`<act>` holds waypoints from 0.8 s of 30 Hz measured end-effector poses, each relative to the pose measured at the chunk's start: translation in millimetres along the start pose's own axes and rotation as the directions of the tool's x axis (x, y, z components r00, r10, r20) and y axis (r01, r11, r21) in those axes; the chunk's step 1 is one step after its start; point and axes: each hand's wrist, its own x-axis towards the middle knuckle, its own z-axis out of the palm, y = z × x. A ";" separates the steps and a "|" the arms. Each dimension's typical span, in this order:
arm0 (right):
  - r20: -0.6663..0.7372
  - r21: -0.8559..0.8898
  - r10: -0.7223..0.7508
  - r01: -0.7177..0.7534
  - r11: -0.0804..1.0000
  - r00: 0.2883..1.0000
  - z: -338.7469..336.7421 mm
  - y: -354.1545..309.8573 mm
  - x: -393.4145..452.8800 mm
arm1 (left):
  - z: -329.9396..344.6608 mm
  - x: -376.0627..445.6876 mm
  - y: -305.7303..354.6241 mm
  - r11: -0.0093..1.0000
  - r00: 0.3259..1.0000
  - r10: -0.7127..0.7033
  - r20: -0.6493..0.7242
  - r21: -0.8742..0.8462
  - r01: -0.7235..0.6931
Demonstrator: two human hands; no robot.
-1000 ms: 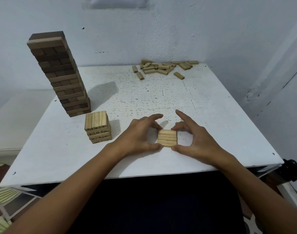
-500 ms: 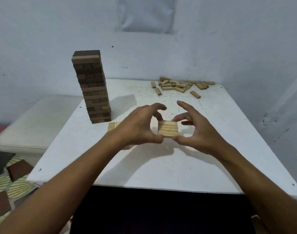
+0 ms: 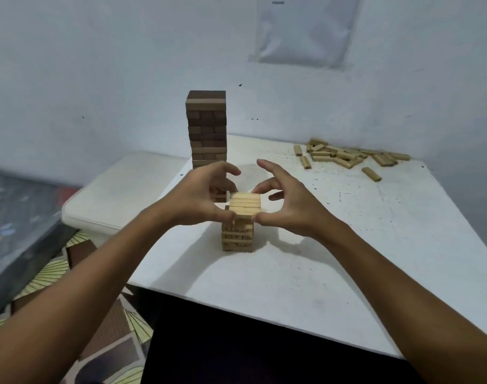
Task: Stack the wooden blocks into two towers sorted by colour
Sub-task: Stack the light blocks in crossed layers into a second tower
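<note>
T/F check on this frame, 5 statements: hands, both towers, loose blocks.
1. Both hands hold a layer of light blocks at the top of the light tower. True: left hand and right hand pinch it from either side.
2. The dark tower is shorter than the light tower. False: the dark one is much taller.
3. Loose light blocks lie at the table's far right corner. True.
4. The loose pile includes dark blocks. False: all look light.
5. The left hand rests flat on the table. False: it is raised, gripping the layer.
</note>
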 end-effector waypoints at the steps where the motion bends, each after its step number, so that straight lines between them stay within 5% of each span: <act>1: 0.014 -0.005 0.000 0.001 1.000 1.000 2.6 0.0 2.4 | -0.6 -1.3 -3.6 1.000 1.000 -0.006 -0.006 -0.007 0.006; 24: 0.052 -0.005 0.030 -0.030 1.000 0.998 17.7 6.4 3.3 | 7.1 -5.8 -28.9 1.000 1.000 0.006 0.003 -0.022 -0.005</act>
